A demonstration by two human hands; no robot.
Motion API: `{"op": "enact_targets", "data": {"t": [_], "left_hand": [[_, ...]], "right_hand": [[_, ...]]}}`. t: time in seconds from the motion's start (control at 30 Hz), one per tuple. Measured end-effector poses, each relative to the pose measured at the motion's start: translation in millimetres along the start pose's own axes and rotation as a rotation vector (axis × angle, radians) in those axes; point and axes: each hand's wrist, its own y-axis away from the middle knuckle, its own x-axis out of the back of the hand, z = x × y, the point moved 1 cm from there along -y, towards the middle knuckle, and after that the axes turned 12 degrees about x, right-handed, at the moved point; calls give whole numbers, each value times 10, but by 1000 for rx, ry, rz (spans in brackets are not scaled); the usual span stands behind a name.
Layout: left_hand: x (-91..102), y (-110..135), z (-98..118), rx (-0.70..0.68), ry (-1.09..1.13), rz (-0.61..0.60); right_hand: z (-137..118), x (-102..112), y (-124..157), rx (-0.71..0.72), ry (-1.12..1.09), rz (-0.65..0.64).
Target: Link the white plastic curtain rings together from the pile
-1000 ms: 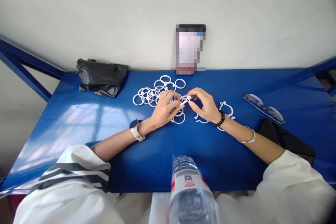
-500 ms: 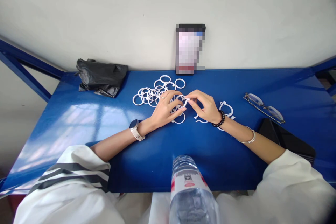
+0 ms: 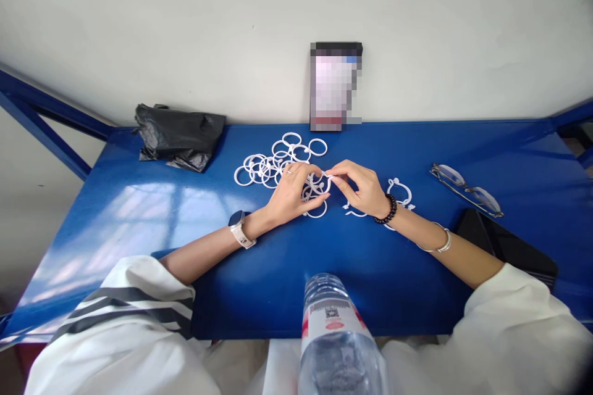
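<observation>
My left hand [image 3: 293, 192] and my right hand [image 3: 361, 188] meet over the middle of the blue table [image 3: 139, 210]. Both pinch one white plastic ring [image 3: 319, 184] held between their fingertips. Just behind my left hand lies a pile of several white rings [image 3: 278, 157]. A few more white ring pieces [image 3: 399, 192] lie beside my right wrist. My left wrist carries a watch, my right a dark bead bracelet and a silver bangle.
A crumpled black plastic bag [image 3: 178, 134] lies at the back left. A dark upright card [image 3: 335, 86] leans on the wall. Glasses [image 3: 466, 190] and a black phone [image 3: 507, 247] lie at the right. A water bottle [image 3: 336, 333] stands at the near edge.
My fingers have shifted slightly on the white ring, and it now shows more as an open loop between the two hands. My arms have stayed in place.
</observation>
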Motion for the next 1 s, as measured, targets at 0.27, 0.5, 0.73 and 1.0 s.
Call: {"op": "enact_targets", "data": {"t": [0.27, 0.5, 0.73, 1.0], "left_hand": [[-2, -8, -1, -35, -32, -19], [9, -19, 8, -70, -40, -1], [8, -12, 9, -143, -45, 15], [-7, -9, -11, -154, -41, -6]], "right_hand": [[-1, 17, -4, -23, -23, -26], [13, 13, 1, -59, -24, -56], [40, 8, 39, -53, -92, -73], [42, -1, 32, -65, -139, -93]]}}
